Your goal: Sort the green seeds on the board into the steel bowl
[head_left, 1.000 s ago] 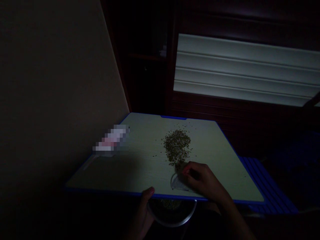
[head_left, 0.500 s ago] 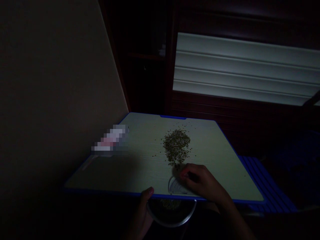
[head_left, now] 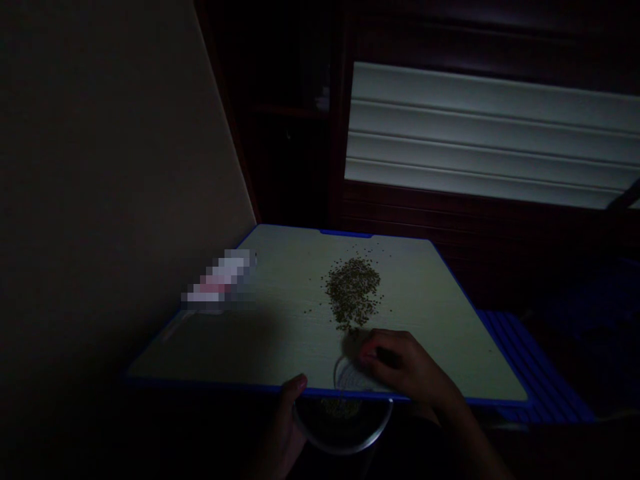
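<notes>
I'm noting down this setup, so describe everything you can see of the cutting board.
The cutting board is a flat rectangular slab, pale green-cream on top, with a blue plastic-looking edge and a small blue tab on the far side. Its near edge lies above a metal bowl. A heap of small seeds sits on it, and the right hand lies over its near part.

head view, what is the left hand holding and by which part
The left hand holds a metal bowl at its rim, on the bowl's left side.
</notes>
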Tool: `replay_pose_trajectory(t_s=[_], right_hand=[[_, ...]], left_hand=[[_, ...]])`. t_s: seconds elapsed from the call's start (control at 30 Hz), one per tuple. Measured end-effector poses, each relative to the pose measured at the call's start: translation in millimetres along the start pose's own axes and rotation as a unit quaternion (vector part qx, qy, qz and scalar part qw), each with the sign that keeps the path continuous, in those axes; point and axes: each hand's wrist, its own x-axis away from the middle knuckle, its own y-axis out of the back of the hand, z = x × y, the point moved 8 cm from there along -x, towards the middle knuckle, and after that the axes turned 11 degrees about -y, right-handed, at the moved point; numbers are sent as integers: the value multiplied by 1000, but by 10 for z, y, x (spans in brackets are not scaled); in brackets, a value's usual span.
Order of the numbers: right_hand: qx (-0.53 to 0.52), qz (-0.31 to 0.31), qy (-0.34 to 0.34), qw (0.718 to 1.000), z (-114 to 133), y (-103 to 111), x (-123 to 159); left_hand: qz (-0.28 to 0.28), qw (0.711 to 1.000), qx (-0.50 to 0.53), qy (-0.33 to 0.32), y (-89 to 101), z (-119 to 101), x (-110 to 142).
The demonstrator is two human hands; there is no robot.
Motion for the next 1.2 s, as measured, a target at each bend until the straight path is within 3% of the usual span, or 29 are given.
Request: replay_pose_trajectory(t_s=[0.2,0.33,0.47,0.63,0.73,0.9,1.07,1.2], right_hand=[[-5,-22,-10,1000,-7,44,-9],[-27,-144,-55,988,-165,259,-25],[-70,-253,-119,958,-409,430,11],[-37,-323,-129,937,-446,546,69],[-29,-320,-127,938,-417,552,67],[-27,-289,-113,950,-392,493,31],[-7,-249,-97,964,-349,425,-4],[-3,-229,-89,969,-313,397,-18]], left_hand=[[33,999,-11,-5,-132,-42,32],[7,999,0,-39,-200,-142,88],[-43,996,-5,-74,-133,-198,102],[-8,998,-11,-59,-124,-142,60],[3,999,-13,-42,-170,-131,80],[-25,999,-11,-47,-201,-176,133],[20,999,-12,-30,-139,-101,52],[17,1000,-11,-25,-94,-90,33]])
